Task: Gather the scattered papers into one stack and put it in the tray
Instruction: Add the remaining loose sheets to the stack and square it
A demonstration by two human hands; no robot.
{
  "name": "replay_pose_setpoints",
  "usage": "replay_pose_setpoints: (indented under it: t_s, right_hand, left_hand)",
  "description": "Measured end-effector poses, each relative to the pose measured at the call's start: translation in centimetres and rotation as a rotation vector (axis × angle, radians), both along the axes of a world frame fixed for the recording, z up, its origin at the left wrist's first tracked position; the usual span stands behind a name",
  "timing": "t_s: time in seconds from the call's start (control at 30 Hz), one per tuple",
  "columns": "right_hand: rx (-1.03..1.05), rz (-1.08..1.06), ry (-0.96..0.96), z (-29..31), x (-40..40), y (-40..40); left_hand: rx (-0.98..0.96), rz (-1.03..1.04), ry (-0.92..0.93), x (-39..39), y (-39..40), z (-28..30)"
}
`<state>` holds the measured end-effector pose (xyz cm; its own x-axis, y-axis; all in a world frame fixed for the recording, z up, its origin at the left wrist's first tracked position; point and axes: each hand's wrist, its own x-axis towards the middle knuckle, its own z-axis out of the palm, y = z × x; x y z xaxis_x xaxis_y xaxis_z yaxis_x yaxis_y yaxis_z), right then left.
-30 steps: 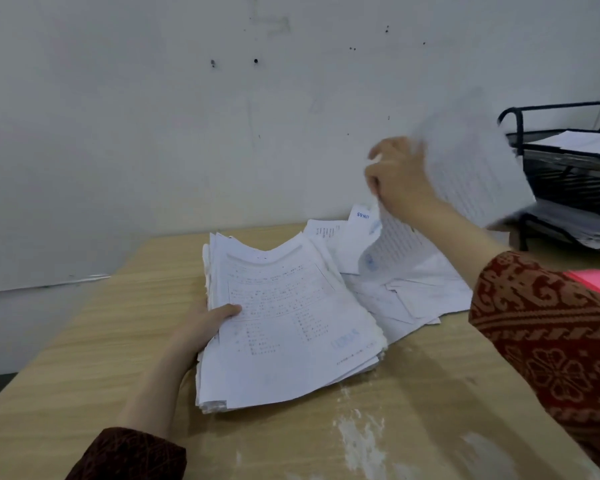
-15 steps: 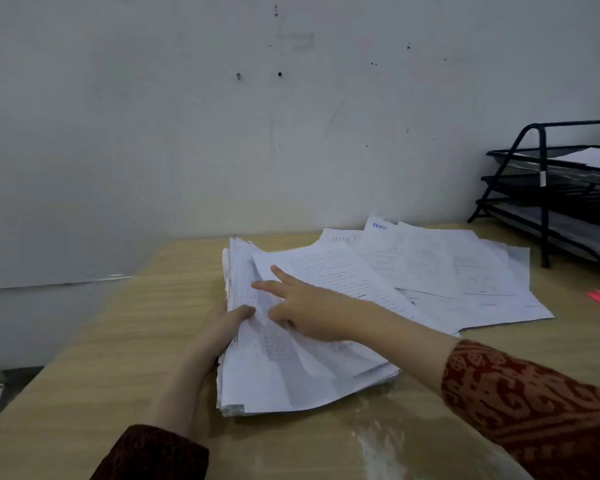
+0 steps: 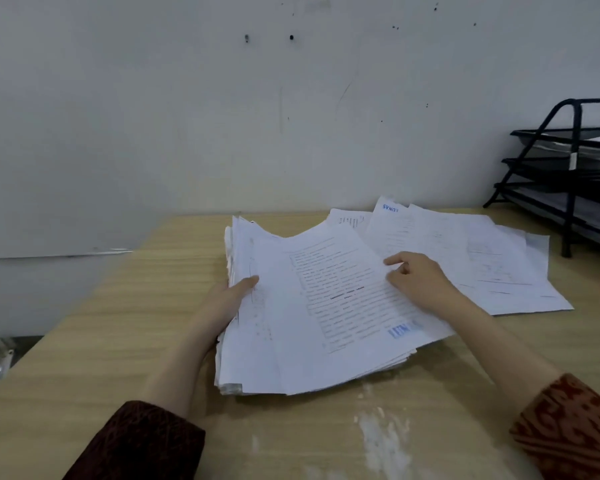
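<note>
Wood surface (image 3: 101, 341), black tray rack (image 3: 574, 174) far right against the wall. Stack (image 3: 309, 323) sits centre; loose sheets (image 3: 482, 258) fan out between it and the rack. Left hand (image 3: 229, 299) grips the stack's left edge, thumb on top, probably anchoring it. Right hand (image 3: 420, 278) rests on the top sheet, fingers loosely curled, squaring it.

1. The table (image 3: 84, 341) is seen to be pale wood-grain laminate, smooth, with white powdery smears near the front.
2. The stack (image 3: 309, 323) and loose sheets (image 3: 482, 258) are thin matt white printed paper.
3. The tray rack (image 3: 568, 161) is made of black metal mesh and tubing.
4. The sleeves (image 3: 139, 445) are patterned dark red cloth.
5. The wall (image 3: 187, 116) is painted matt, scuffed.
</note>
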<state>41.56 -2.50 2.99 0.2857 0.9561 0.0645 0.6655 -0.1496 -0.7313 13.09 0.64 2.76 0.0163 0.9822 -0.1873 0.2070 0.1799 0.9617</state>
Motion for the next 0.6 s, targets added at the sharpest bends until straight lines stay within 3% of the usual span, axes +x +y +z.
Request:
replay_pose_setpoints:
  t_s: [0.1, 0.17, 0.27, 0.37, 0.47, 0.6]
  right_hand:
    - [0.057, -0.005, 0.211, -1.4, -1.6, 0.4]
    - [0.109, 0.029, 0.220, -1.7, -2.2, 0.7]
    - [0.209, -0.010, -0.027, -1.6, -0.5, 1.2]
    - [0.058, -0.060, -0.304, -2.4, 2.9, 2.1]
    - [-0.090, -0.083, -0.371, -3.1, 5.0, 2.8]
    - [0.043, -0.134, -0.435, -3.6, 5.7, 3.1]
  left_hand:
    - [0.004, 0.008, 0.028, 0.3, -0.2, 0.2]
    - [0.018, 0.008, 0.056, 0.5, -0.5, 0.3]
    - [0.032, 0.011, 0.091, 0.8, -0.5, 0.3]
    - [0.026, 0.012, 0.110, 0.9, -0.5, 0.4]
    - [0.015, 0.004, 0.106, 0.7, -0.5, 0.3]
    - [0.015, 0.015, 0.110, 0.4, -0.1, 0.1]
